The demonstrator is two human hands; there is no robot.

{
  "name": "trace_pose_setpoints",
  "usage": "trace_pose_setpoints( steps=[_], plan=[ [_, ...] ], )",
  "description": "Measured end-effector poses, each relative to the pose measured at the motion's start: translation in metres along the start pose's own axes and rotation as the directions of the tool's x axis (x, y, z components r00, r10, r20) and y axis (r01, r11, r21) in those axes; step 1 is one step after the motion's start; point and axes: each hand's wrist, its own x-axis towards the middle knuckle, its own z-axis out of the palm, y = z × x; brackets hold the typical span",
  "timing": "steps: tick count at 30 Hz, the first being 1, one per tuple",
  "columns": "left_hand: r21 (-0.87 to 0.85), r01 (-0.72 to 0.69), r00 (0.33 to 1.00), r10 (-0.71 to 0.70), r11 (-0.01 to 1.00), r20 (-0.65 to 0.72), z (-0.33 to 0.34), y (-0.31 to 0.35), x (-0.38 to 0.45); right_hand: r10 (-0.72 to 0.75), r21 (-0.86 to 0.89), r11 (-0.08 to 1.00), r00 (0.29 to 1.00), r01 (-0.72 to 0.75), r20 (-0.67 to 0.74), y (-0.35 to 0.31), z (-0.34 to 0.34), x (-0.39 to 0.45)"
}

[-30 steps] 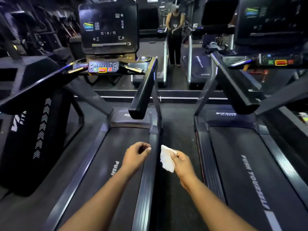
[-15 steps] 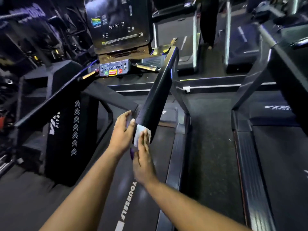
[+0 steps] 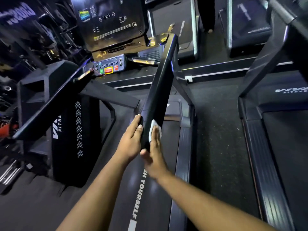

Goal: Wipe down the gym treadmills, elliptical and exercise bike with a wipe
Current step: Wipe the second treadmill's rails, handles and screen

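Both bare forearms reach forward and up from the bottom of the view, meeting at the near end of the long black padded handrail (image 3: 158, 97) on the right side of the black treadmill (image 3: 184, 147) the person faces. The left hand (image 3: 131, 139) lies flat along the rail's left face, fingers straight and together, pointing up the rail, with the thumb tucked against the rail's edge; it presses rather than grasps. The right hand (image 3: 154, 152) lies opposite it on the rail's right face, fingers likewise straight and extended, thumb spread out low beneath the rail's end.

The small folded white wipe (image 3: 152, 130) sits between the right hand's fingers and the rail surface, pinned flat there by the straight fingers. Only its upper and left edges show past the fingertips; the rest is hidden under the hand. It lies near the rail's lower end, just across the rail from the left hand's fingertips.

The rail slopes up and away to the treadmill's dark display console (image 3: 110, 22), below which sits a grey button panel with green and red keys (image 3: 108, 66). The black running belt printed with white letters (image 3: 141, 189) runs under both arms. A second black treadmill (image 3: 275, 155) stands to the right across a strip of dark speckled floor (image 3: 220, 139).
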Motion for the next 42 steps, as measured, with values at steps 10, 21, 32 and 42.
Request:
trace_pose_setpoints(
  steps=[10, 21, 32, 42],
  plan=[
    [0.059, -0.034, 0.999, 0.033, 0.998, 0.028, -0.001, 0.005, -0.001, 0.033, -0.038, 0.999, 0.993, -0.028, 0.117, -0.015, -0.002, -0.017],
    [0.271, -0.038, 0.996, 0.015, 0.962, 0.086, -0.004, 0.010, 0.000, 0.026, -0.034, 0.999, 0.986, -0.021, 0.167, -0.031, -0.015, -0.005],
    [0.485, -0.022, 0.982, -0.071, 0.874, 0.172, 0.001, 0.026, 0.019, 0.042, -0.018, 0.999, 0.985, -0.040, 0.169, -0.024, -0.031, 0.051],
    [0.480, -0.014, 0.988, -0.060, 0.877, 0.139, 0.005, 0.027, 0.026, 0.112, 0.011, 0.994, 0.993, -0.112, 0.037, -0.005, -0.038, 0.097]
  ],
)
